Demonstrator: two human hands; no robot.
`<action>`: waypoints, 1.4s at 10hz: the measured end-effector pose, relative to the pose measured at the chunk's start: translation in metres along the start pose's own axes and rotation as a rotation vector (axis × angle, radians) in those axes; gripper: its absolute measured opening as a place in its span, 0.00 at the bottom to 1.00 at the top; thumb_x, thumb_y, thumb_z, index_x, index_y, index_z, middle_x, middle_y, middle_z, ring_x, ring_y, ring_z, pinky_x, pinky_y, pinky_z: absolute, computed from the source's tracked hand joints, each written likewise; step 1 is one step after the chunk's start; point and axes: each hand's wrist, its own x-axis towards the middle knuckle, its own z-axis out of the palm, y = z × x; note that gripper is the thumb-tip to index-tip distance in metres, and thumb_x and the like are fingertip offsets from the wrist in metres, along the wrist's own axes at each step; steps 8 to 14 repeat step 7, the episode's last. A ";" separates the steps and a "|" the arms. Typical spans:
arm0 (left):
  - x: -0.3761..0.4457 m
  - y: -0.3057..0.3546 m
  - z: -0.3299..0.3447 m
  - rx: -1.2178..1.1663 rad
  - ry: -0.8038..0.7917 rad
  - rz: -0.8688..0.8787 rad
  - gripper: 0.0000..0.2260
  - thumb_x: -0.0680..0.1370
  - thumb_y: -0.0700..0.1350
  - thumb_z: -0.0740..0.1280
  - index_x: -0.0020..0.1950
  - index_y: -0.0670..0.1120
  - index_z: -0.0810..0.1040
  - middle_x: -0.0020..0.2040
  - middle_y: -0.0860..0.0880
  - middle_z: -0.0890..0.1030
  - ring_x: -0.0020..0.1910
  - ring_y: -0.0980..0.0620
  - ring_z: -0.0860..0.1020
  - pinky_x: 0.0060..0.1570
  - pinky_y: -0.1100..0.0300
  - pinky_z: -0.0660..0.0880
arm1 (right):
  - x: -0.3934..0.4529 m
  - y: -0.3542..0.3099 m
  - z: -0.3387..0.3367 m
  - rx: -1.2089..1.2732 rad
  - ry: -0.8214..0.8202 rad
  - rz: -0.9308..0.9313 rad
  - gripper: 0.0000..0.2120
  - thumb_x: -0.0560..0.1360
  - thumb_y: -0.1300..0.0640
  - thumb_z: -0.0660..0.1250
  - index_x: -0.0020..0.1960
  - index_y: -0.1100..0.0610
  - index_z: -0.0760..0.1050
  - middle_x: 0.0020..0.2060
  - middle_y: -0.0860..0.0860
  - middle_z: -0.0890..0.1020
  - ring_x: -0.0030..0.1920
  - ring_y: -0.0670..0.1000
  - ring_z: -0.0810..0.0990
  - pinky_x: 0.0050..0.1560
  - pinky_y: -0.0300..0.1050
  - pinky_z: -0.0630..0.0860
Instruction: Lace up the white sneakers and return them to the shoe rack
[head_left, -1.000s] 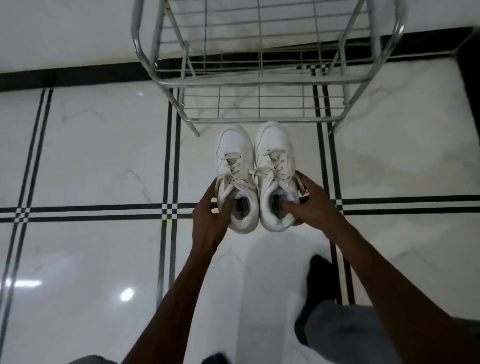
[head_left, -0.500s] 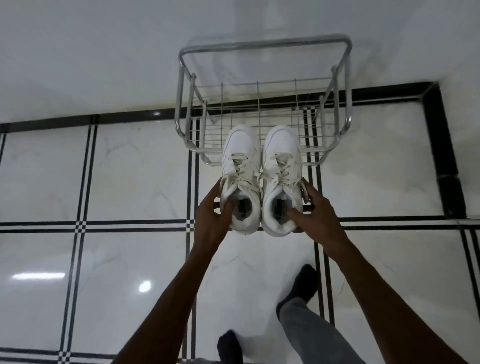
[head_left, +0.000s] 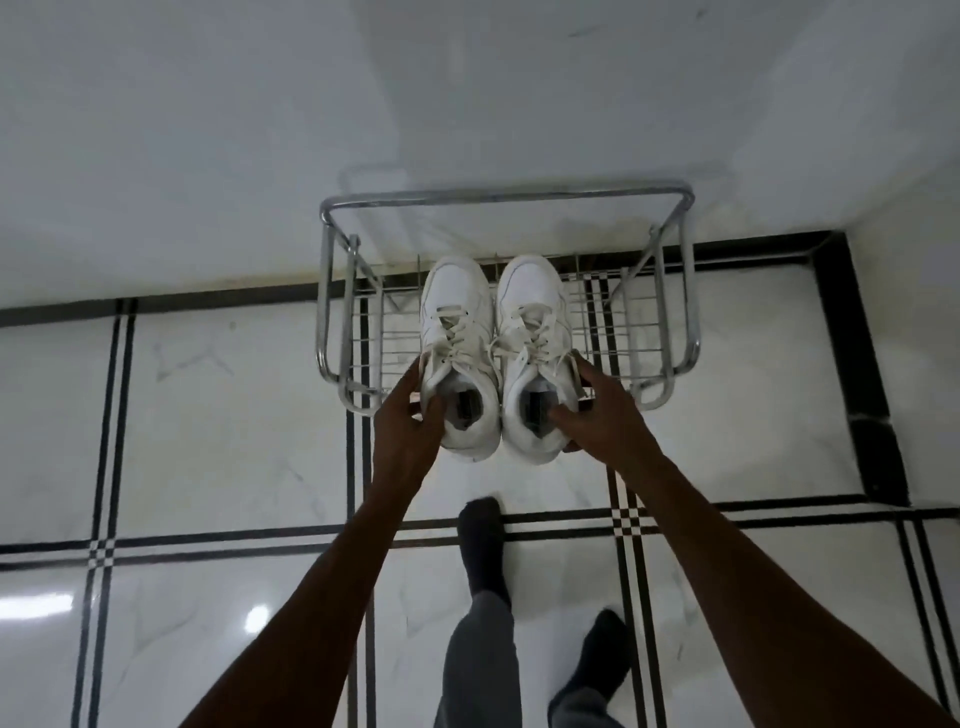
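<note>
Two laced white sneakers are held side by side, toes pointing away from me. My left hand (head_left: 408, 418) grips the left sneaker (head_left: 457, 332) at its collar, thumb inside the opening. My right hand (head_left: 597, 415) grips the right sneaker (head_left: 532, 322) the same way. Both shoes hang over the front part of the chrome wire shoe rack (head_left: 670, 312), their toes above the wire shelf. I cannot tell whether the soles touch the rack.
The rack stands against a white wall (head_left: 467, 104) on a glossy white marble floor (head_left: 223, 415) with black inlay lines. My feet in dark socks (head_left: 480, 540) and grey trousers are below the shoes. A black border strip (head_left: 857, 374) runs at right.
The view has pulled back and up, so the whole rack shows. Both hands carried the sneakers forward from the floor in front of the rack to above its shelf. My feet have stepped forward.
</note>
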 end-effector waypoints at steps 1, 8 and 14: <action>0.041 0.003 0.008 0.013 -0.030 0.029 0.21 0.81 0.38 0.66 0.75 0.49 0.73 0.59 0.53 0.82 0.51 0.51 0.82 0.40 0.74 0.77 | 0.039 -0.004 0.002 -0.010 0.007 0.045 0.40 0.70 0.52 0.74 0.78 0.51 0.62 0.70 0.54 0.75 0.62 0.60 0.81 0.54 0.64 0.82; 0.088 0.001 0.004 0.226 -0.078 0.169 0.25 0.80 0.53 0.69 0.76 0.49 0.69 0.68 0.46 0.79 0.68 0.48 0.76 0.66 0.51 0.74 | 0.078 -0.013 0.017 -0.520 0.194 -0.007 0.37 0.76 0.42 0.69 0.78 0.57 0.60 0.70 0.63 0.71 0.69 0.65 0.72 0.65 0.62 0.75; 0.088 0.001 0.004 0.226 -0.078 0.169 0.25 0.80 0.53 0.69 0.76 0.49 0.69 0.68 0.46 0.79 0.68 0.48 0.76 0.66 0.51 0.74 | 0.078 -0.013 0.017 -0.520 0.194 -0.007 0.37 0.76 0.42 0.69 0.78 0.57 0.60 0.70 0.63 0.71 0.69 0.65 0.72 0.65 0.62 0.75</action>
